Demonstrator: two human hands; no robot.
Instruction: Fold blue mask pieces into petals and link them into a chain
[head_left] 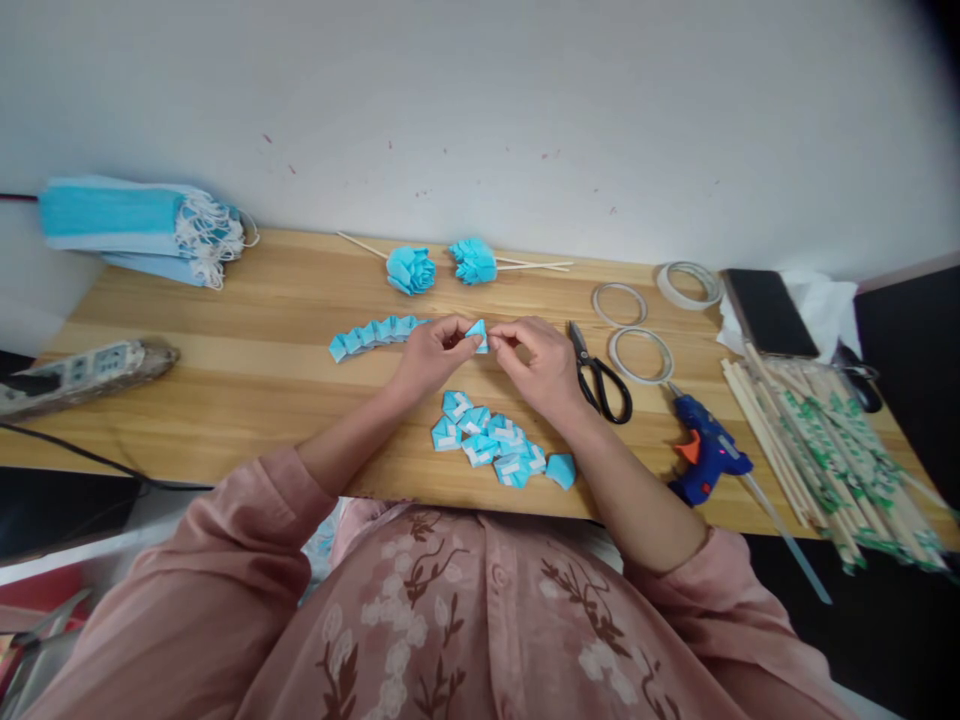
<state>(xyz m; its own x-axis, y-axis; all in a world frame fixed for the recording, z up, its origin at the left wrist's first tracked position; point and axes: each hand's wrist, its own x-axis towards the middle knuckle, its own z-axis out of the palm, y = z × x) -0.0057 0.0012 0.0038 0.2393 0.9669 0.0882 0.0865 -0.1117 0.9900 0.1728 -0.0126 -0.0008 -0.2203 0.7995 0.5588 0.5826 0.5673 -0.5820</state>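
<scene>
Between my two hands a small folded blue piece point(478, 335) is pinched above the table. My left hand point(435, 352) grips its left side with thumb and fingers. At its right edge, the thumb and fingertips of my right hand point(536, 362) are pressed together on it. A row of folded blue pieces point(371, 336) lies left of my left hand, its right end close to the fingers. Below my hands is a loose pile of folded blue pieces point(487, 436), many with white strips. Two blue flowers point(411, 270) on thin sticks lie behind my hands.
Black-handled scissors point(600, 380), tape rolls point(641, 355) and a blue glue gun point(709, 450) lie right of my right hand. Farther right are wrapped sticks point(840, 450) and a phone point(770, 312). Blue masks point(112, 215) and a power strip point(97, 370) are left.
</scene>
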